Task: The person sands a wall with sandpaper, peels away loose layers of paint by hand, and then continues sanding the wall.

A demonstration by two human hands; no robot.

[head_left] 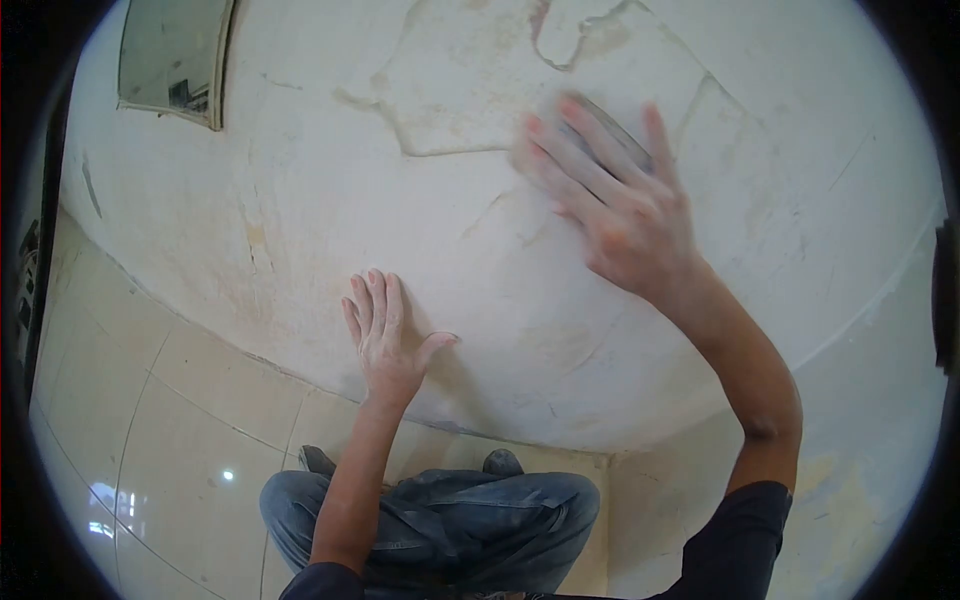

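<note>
A white wall (460,235) with dusty, patchy plaster fills most of the view. My right hand (625,200), smeared by motion and coated with pale dust, presses against its upper right part. Under those fingers is a thin grey sheet that looks like sandpaper (622,128); only its dark edge shows, and the fingers hide most of it. Lower down and to the left, my left hand (385,345) rests on the wall with fingers stretched out and thumb apart. It holds nothing, and white dust covers it.
Peeled paint with raised edges (410,140) lies left of and above my right hand. A framed panel (175,55) is at the upper left. Glossy floor tiles (200,420) meet the wall's foot. My bent knees in jeans (530,520) are close to the wall.
</note>
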